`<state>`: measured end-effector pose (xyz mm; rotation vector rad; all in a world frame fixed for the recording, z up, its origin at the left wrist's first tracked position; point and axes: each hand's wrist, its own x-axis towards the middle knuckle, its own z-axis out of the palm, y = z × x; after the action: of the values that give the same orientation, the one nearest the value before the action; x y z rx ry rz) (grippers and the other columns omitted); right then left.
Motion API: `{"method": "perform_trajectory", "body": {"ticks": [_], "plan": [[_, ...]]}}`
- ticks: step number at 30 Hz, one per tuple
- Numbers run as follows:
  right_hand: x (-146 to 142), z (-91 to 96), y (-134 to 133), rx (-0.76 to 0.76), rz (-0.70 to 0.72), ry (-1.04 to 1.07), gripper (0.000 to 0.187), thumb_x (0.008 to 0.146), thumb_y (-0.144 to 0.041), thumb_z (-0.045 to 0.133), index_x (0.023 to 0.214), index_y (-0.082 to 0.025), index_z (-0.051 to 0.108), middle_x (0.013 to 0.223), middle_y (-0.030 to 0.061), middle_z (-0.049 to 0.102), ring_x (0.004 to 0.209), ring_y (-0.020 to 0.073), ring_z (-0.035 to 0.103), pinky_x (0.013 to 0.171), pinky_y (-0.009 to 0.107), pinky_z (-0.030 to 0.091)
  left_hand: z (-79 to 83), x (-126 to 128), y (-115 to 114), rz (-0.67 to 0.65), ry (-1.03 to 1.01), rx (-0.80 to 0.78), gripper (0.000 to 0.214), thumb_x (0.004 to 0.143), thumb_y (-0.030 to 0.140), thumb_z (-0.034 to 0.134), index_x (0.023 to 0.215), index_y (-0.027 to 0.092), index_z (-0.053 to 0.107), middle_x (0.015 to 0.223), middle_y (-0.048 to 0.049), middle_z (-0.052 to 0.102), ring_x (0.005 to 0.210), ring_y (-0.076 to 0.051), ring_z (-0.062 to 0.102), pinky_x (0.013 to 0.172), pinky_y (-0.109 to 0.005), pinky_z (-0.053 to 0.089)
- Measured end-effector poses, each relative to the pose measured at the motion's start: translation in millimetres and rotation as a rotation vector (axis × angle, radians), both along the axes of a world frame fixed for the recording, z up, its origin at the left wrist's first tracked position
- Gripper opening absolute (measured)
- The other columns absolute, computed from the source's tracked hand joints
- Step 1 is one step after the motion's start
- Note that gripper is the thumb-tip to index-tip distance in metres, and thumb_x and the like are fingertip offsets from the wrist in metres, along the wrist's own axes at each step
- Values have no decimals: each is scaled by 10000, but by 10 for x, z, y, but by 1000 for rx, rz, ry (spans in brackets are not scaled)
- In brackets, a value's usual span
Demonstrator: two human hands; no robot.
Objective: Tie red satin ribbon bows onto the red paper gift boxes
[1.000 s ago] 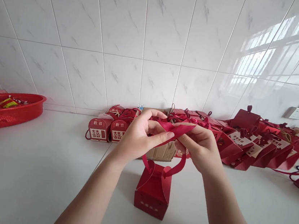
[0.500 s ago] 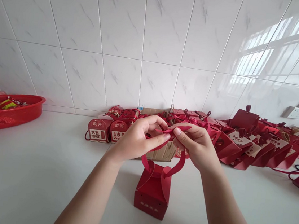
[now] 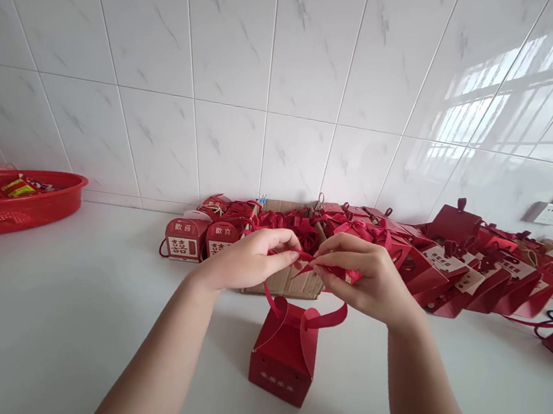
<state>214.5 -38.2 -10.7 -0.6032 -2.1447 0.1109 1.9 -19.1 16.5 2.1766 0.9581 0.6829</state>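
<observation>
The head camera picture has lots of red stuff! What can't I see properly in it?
- Head view: the inside of the small red box, hidden by its folded top.
- Head view: parts of the ribbon, covered by the fingers of the left hand and right hand.
- Head view: the far left end of the red basin, cut off by the picture's left edge.

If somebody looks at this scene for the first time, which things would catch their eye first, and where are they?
Probably the red gift box at lower centre, with the left hand and right hand pinching its red ribbon above it. Next, the crowd of red boxes along the tiled wall, and the red basin with wrapped sweets at far left.
</observation>
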Motion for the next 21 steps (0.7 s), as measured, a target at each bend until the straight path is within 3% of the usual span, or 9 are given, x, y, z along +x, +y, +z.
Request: {"method": "perform_trajectory", "body": {"ticks": [5,9,11,14,16,18,21], "plan": [[-46,-34,37,41,-63,-18,147,818,-106,592,885,-151,715,897,69,599,747,135,601,587,249,501,20,-7,-22,-83,-35,-121,322,871,466,468,707,190,479,676,30,414,622,-106,388,562,-239,310],[-59,-41,52,48,-67,-3,150,838,-129,579,895,-162,713,903,71,600,737,139,602,599,263,516,24,-27,-39,-16,-11,-132,471,869,548,417,602,195,256,608,43,184,520,-101,197,483,-262,182],[-46,-40,58,49,-66,-8,162,843,-144,573,916,-177,714,936,79,608,791,164,617,638,287,534,27,-34,-67,-43,31,-89,478,867,561,404,598,197,252,602,41,192,513,-104,203,478,-262,185],[-4,-17,54,32,-68,-11,193,856,-187,565,980,-211,712,1052,96,607,889,199,621,705,338,551,25,-52,-137,-68,118,106,442,875,546,399,602,199,398,611,23,350,593,-133,376,580,-259,335],[31,14,34,16,-58,4,215,863,-207,560,1017,-234,708,1126,96,594,901,197,617,739,364,553,13,-85,-192,1,167,264,387,872,537,416,707,221,568,722,-7,518,797,-190,492,765,-302,397],[63,41,-4,3,-42,44,219,864,-210,564,1024,-244,709,1151,91,595,916,195,612,772,375,547,-2,-143,-241,95,201,352,351,849,543,462,942,270,662,960,-34,620,1033,-258,481,900,-359,379],[98,9,-92,-22,-73,184,201,857,-200,584,1002,-243,717,1092,81,632,977,207,605,793,361,535,-27,-267,-297,212,273,369,498,806,571,515,1245,341,562,1300,-31,539,1235,-335,357,968,-432,356]]}}
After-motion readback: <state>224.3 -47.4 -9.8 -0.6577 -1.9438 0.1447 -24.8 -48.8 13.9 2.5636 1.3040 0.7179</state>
